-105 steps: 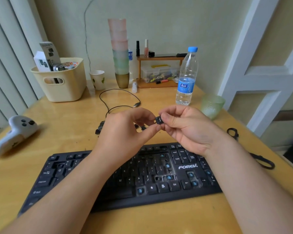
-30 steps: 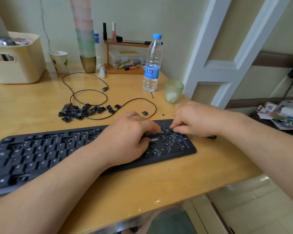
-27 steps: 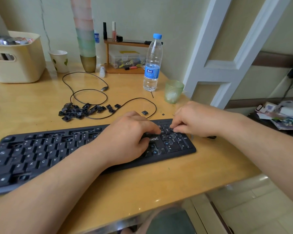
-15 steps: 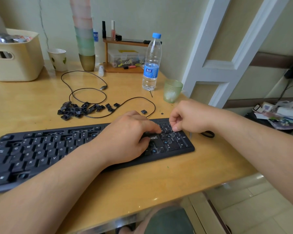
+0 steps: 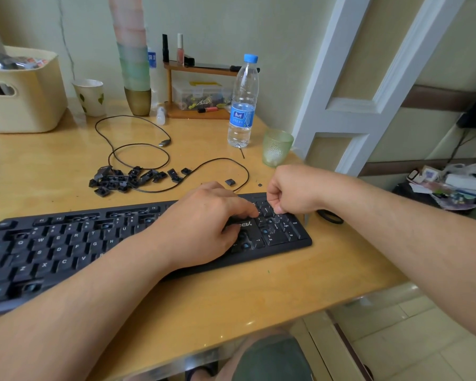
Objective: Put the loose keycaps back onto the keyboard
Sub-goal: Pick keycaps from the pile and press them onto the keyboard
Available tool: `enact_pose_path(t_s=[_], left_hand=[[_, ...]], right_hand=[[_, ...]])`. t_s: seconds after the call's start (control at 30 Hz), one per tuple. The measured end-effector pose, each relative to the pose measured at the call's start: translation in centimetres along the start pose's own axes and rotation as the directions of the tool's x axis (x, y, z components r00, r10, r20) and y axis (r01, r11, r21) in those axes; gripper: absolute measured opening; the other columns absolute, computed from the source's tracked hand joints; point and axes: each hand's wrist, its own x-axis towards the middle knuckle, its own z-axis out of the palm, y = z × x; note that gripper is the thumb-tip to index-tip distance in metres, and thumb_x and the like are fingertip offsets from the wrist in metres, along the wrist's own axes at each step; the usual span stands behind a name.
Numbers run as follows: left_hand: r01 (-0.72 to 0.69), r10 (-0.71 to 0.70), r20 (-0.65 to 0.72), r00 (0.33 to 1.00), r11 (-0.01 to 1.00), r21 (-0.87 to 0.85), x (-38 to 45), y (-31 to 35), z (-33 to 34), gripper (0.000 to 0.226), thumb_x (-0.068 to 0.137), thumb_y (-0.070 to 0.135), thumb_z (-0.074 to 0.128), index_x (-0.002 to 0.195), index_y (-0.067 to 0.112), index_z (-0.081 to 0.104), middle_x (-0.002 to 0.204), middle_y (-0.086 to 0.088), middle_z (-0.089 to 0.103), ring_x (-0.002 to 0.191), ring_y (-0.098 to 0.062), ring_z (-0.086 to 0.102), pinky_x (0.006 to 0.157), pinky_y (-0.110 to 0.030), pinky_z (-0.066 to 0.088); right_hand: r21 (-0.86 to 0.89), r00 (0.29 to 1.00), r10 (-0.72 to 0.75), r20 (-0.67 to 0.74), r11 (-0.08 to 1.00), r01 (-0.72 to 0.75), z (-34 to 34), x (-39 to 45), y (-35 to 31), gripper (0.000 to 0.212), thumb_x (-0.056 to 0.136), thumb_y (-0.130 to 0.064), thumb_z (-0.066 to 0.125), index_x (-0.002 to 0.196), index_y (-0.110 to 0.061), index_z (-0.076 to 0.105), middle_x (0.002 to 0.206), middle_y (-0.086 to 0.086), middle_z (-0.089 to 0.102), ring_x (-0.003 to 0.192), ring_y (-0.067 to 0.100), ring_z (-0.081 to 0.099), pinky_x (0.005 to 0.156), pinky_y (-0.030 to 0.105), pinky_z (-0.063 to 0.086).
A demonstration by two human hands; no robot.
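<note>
Head view: black keyboard (image 5: 74,243) lies along the near edge of the wooden desk (image 5: 47,160), w/ several keys missing; blue stems show in the gaps around the arrow cluster and numpad; left hand (image 5: 204,229) rests palm-down on the kbd's right part, fingers stretched out flat, index tip touching the top-left corner of the numpad, thumb just beside the brand logo; it holds nothing; right hand (image 5: 291,191) hovers just above the numpad's top rows, fingers curled in toward the palm, thumb against the index; whether a cap is pinched inside can't be told, the knuckles hide it; loose keycaps (image 5: 121,180) sit in a heap on the desk behind the kbd, touching a looped black cable (image 5: 138,145); one single keycap (image 5: 230,182) lies apart, nearer the hands; farther back stand a water bottle (image 5: 243,103) and a green glass (image 5: 276,147); cream basket (image 5: 22,105) at far left.
</note>
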Motion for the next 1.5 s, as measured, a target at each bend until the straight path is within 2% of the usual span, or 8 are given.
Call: enact_pose_path(t_s=[0.23,0.43,0.8,1.0,1.23,1.3,1.4,1.5], left_hand=[[-0.007,0.007,0.009,1.000,1.000,0.014,0.0,0.1,-0.1,0.040,0.090,0.018,0.066,0.126,0.036,0.069,0.111,0.016,0.069,0.112,-0.014,0.054,0.102,-0.028,0.043],[-0.007,0.007,0.009,1.000,1.000,0.012,-0.1,0.1,-0.1,0.038,0.092,0.020,0.066,0.125,0.037,0.070,0.113,0.015,0.070,0.114,-0.014,0.054,0.103,-0.030,0.044],[-0.015,0.015,0.013,1.000,1.000,0.003,-0.1,0.0,0.1,0.027,0.097,0.034,0.063,0.123,0.040,0.070,0.115,0.016,0.068,0.115,-0.013,0.052,0.104,-0.034,0.045],[-0.033,0.033,0.008,0.999,0.999,-0.004,-0.1,-0.1,0.2,0.025,0.098,0.042,0.062,0.121,0.040,0.071,0.115,0.017,0.068,0.116,-0.013,0.052,0.103,-0.035,0.045],[-0.056,0.056,0.055,0.997,0.998,0.006,-0.1,-0.5,-0.6,0.024,0.097,0.042,0.063,0.119,0.039,0.073,0.116,0.019,0.069,0.114,-0.009,0.054,0.103,-0.032,0.047],[-0.018,0.016,0.058,0.998,0.999,0.042,-0.4,-1.5,-2.3,0.021,0.097,0.042,0.064,0.114,0.038,0.076,0.109,0.019,0.072,0.107,-0.004,0.059,0.099,-0.028,0.049],[0.206,-0.209,0.018,0.978,0.975,0.085,-1.2,-4.9,-5.8,0.014,0.096,0.039,0.065,0.103,0.039,0.077,0.092,0.022,0.071,0.087,0.005,0.063,0.084,-0.025,0.057],[0.387,-0.392,0.034,0.919,0.917,0.093,-2.4,-8.3,-7.9,0.010,0.095,0.036,0.068,0.097,0.039,0.077,0.081,0.026,0.067,0.079,0.013,0.060,0.074,-0.012,0.051]], right_hand=[[0.130,0.998,0.040,-0.058,0.991,-0.032,-2.3,-0.6,0.7,0.010,0.085,-0.020,0.082,0.078,-0.024,0.076,0.083,-0.006,0.073,0.088,0.014,0.068,0.081,0.035,0.058],[0.127,0.997,0.041,-0.064,0.991,-0.033,-1.8,-0.1,1.1,0.019,0.074,-0.036,0.092,0.074,-0.024,0.077,0.075,-0.006,0.076,0.079,0.015,0.073,0.073,0.034,0.061],[0.108,0.999,0.021,-0.041,0.994,-0.017,-1.3,0.2,1.4,0.019,0.073,-0.037,0.092,0.073,-0.026,0.077,0.071,-0.009,0.075,0.074,0.013,0.072,0.068,0.030,0.059],[0.165,0.993,0.038,-0.110,0.986,-0.019,-2.8,0.1,1.9,0.019,0.076,-0.035,0.091,0.074,-0.024,0.076,0.069,-0.006,0.073,0.068,0.011,0.066,0.069,0.030,0.055],[0.267,0.981,0.006,-0.192,0.963,0.046,-2.5,0.9,1.2,0.017,0.079,-0.032,0.089,0.076,-0.023,0.075,0.057,-0.015,0.063,0.060,0.005,0.057,0.062,0.026,0.047],[0.317,0.978,-0.042,-0.206,0.943,0.107,-2.1,1.6,0.3,0.017,0.080,-0.033,0.088,0.077,-0.023,0.075,0.058,-0.015,0.063,0.058,0.002,0.055,0.062,0.027,0.048],[0.391,0.967,-0.086,-0.240,0.903,0.178,-1.3,3.0,-1.8,0.015,0.083,-0.034,0.086,0.079,-0.023,0.076,0.065,-0.013,0.065,0.058,0.000,0.054,0.061,0.023,0.047],[0.398,0.946,-0.124,-0.298,0.885,0.242,-0.5,5.3,-4.4,0.010,0.085,-0.030,0.083,0.081,-0.023,0.077,0.070,-0.011,0.070,0.062,0.001,0.059,0.062,0.022,0.046]])
